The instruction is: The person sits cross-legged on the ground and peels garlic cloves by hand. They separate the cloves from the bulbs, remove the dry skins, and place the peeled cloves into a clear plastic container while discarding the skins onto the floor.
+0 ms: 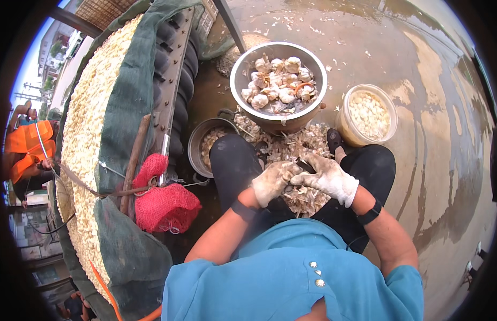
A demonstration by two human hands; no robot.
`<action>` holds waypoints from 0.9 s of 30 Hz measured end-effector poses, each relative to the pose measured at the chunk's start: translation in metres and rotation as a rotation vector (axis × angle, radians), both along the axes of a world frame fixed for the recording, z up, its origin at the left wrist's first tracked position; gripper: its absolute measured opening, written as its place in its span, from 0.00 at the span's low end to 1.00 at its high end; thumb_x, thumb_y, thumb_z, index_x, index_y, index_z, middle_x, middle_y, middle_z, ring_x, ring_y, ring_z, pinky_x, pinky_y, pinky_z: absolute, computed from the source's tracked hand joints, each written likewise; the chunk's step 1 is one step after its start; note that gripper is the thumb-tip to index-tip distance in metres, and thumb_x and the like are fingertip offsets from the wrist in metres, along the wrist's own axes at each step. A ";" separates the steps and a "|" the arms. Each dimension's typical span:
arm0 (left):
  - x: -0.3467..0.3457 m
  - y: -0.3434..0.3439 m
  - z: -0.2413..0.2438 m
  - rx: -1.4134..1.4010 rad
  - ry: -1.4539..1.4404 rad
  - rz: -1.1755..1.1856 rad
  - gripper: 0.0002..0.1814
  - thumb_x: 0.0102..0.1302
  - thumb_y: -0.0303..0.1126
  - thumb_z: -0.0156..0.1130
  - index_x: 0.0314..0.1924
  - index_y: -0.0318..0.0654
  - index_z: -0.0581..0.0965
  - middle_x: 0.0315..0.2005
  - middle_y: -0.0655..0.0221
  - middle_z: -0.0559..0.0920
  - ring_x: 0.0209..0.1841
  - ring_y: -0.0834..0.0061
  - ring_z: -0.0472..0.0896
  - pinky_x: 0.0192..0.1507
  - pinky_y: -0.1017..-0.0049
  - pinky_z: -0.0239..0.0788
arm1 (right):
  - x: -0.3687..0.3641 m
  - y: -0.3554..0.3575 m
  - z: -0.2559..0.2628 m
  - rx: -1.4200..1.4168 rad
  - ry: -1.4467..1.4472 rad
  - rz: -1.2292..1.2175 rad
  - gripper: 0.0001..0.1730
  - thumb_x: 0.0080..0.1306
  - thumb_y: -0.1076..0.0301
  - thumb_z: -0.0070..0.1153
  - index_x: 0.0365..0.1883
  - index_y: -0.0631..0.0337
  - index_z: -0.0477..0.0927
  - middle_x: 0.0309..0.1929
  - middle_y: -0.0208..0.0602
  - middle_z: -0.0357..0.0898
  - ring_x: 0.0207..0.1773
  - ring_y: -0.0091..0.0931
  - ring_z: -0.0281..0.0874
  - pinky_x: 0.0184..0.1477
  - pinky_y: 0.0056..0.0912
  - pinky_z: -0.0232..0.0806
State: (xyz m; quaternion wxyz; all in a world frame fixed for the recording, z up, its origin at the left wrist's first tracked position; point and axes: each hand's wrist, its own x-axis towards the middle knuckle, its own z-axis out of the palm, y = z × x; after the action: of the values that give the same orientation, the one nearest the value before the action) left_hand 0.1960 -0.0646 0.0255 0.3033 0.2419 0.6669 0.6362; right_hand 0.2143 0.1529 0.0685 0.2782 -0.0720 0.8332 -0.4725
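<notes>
Both my hands wear soiled white work gloves and meet between my knees. My right hand (328,178) grips a dark tool (306,165), perhaps a small knife, mostly covered by the fingers. Curled fingers close my left hand (274,182) beside it; whatever it may hold is hidden. Beneath them lies a heap of garlic skins (300,145). Just beyond stands a metal bowl (318,100) with whole garlic bulbs (277,82). A plastic bucket (342,126) of peeled cloves (369,114) is by my right foot, and a metal pot (195,154) with cloves sits beside my left knee.
At left, a vehicle bed lined with green netting (128,100) is heaped with pale cloves (92,96). A red mesh bag (166,208) and a wooden pole (135,160) hang along its side. A person in an orange vest (30,146) holds a pole. Wet concrete (437,168) spreads rightward.
</notes>
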 end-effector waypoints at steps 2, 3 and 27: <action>-0.005 0.002 -0.003 -0.002 -0.011 -0.005 0.33 0.66 0.64 0.58 0.43 0.36 0.76 0.30 0.76 0.71 0.27 0.85 0.66 0.27 0.81 0.58 | -0.005 0.002 0.002 0.067 0.025 -0.003 0.42 0.64 0.45 0.60 0.63 0.72 0.68 0.59 0.59 0.74 0.67 0.44 0.69 0.66 0.39 0.63; -0.007 0.004 0.005 0.029 -0.105 0.013 0.31 0.67 0.61 0.59 0.44 0.35 0.76 0.30 0.76 0.71 0.27 0.84 0.65 0.27 0.81 0.59 | -0.007 0.003 0.006 0.083 0.038 -0.018 0.42 0.63 0.45 0.60 0.63 0.72 0.68 0.59 0.59 0.75 0.66 0.43 0.70 0.65 0.39 0.63; -0.150 0.050 0.016 -0.273 -0.111 -0.026 0.10 0.65 0.26 0.51 0.44 0.32 0.75 0.35 0.69 0.78 0.35 0.80 0.76 0.39 0.77 0.69 | -0.179 0.089 0.018 0.437 0.116 -0.338 0.32 0.64 0.45 0.60 0.51 0.68 0.78 0.40 0.53 0.82 0.47 0.43 0.81 0.51 0.41 0.70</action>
State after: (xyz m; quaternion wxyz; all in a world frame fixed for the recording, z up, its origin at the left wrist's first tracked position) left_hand 0.0462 -0.0150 0.0420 0.3782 0.1716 0.7263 0.5478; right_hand 0.0349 0.2417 0.0863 0.1563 0.1028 0.9299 -0.3166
